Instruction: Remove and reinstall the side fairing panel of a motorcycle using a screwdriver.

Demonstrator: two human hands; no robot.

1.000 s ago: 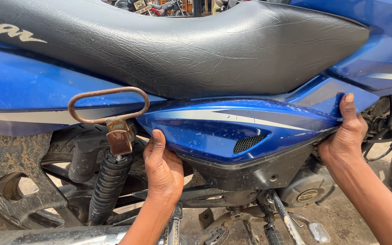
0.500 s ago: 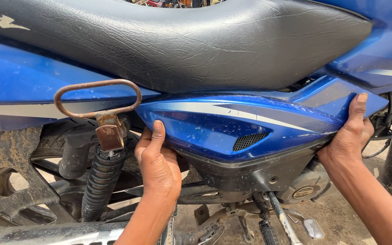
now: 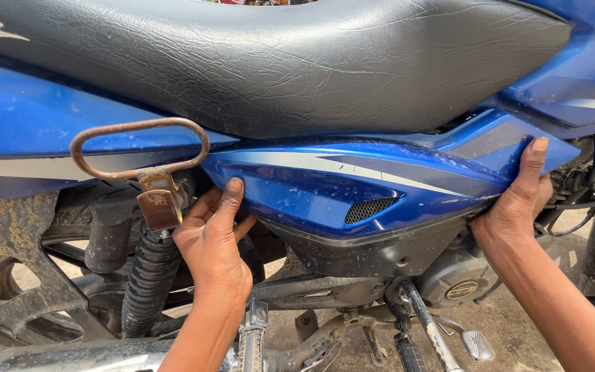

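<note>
A blue motorcycle side panel [image 3: 352, 186] with silver stripes and a small mesh vent sits below the black seat [image 3: 277, 62]. My left hand [image 3: 211, 238] grips the panel's rear end, thumb up against its edge, fingers tucked behind it. My right hand [image 3: 518, 200] holds the panel's front end, thumb pressed on the blue face near the tank [image 3: 587, 76], fingers hidden behind.
A rusty loop-shaped bracket [image 3: 139, 148] juts out left of my left hand, above a black shock absorber spring [image 3: 147, 275]. Below the panel are the engine cover [image 3: 459, 279], a kick lever with foot peg [image 3: 473, 342], and dusty ground [image 3: 518, 324].
The view has drifted so the bike sits higher and further right in frame. Both hands keep their hold on the panel's ends; my right thumb now rests higher on the blue face.
</note>
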